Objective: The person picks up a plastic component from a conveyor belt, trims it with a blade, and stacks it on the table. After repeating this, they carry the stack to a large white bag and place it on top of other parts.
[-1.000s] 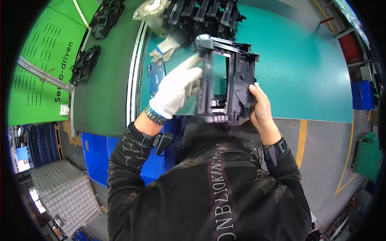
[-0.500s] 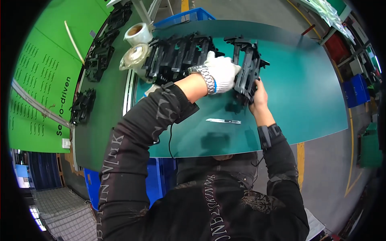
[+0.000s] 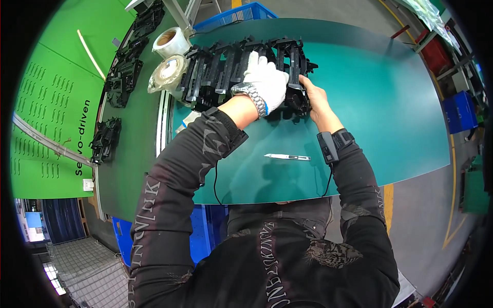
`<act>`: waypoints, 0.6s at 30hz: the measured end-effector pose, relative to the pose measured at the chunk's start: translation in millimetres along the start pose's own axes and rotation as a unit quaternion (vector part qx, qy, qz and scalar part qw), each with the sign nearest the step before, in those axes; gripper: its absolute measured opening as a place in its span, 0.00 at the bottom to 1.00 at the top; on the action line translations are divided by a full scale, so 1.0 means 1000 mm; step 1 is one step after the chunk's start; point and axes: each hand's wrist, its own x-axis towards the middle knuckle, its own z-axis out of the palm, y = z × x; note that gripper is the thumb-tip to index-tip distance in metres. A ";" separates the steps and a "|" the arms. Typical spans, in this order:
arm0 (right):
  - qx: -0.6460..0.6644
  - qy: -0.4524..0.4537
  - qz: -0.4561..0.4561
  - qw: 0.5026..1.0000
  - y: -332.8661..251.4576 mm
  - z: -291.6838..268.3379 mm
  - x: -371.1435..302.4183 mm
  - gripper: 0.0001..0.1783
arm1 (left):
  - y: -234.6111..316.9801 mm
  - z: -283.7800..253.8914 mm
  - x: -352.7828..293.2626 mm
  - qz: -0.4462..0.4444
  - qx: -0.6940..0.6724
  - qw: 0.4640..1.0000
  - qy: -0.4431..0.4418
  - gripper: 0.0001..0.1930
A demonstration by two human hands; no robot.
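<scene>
My right hand [image 3: 319,100], bare, is closed on the right side of a black plastic frame [image 3: 295,69], an openwork part with a bracket sticking out at its right. This frame stands at the right end of a row of similar black frames [image 3: 210,72], close beside its neighbour. My left hand [image 3: 268,84], in a white knit glove, lies over the right part of the row, its fingers stretched away from me and resting against the frames. Its fingertips are partly lost among the black parts. A utility knife [image 3: 287,157] lies on the green table mat nearer to me.
Two tape rolls [image 3: 169,42] stand left of the row. More black frames [image 3: 123,82] line a dark green belt [image 3: 128,154] along the left, beside a green machine panel [image 3: 51,102]. A blue crate [image 3: 236,16] sits behind the table [image 3: 380,113].
The black frame in my right hand has moved left, up against the row. My gloved left hand has shifted slightly left, from that frame onto the row.
</scene>
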 end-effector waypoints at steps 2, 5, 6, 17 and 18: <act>-0.042 0.045 -0.042 0.997 0.010 -0.002 0.009 0.32 | 0.000 0.000 -0.004 -0.004 -0.010 1.000 0.010 0.14; -0.081 0.096 -0.077 0.989 0.021 -0.005 0.007 0.34 | -0.001 0.002 -0.008 -0.014 -0.025 0.999 0.030 0.14; -0.096 0.123 -0.090 0.984 0.026 -0.003 0.001 0.35 | 0.000 0.005 -0.008 -0.016 -0.016 0.999 0.041 0.14; -0.170 0.050 -0.072 0.982 0.009 -0.001 0.008 0.50 | -0.003 0.001 -0.014 -0.059 -0.039 0.997 0.043 0.15; -0.176 0.051 -0.085 0.979 0.007 -0.002 0.013 0.51 | -0.004 -0.001 -0.012 -0.065 -0.060 0.996 0.027 0.15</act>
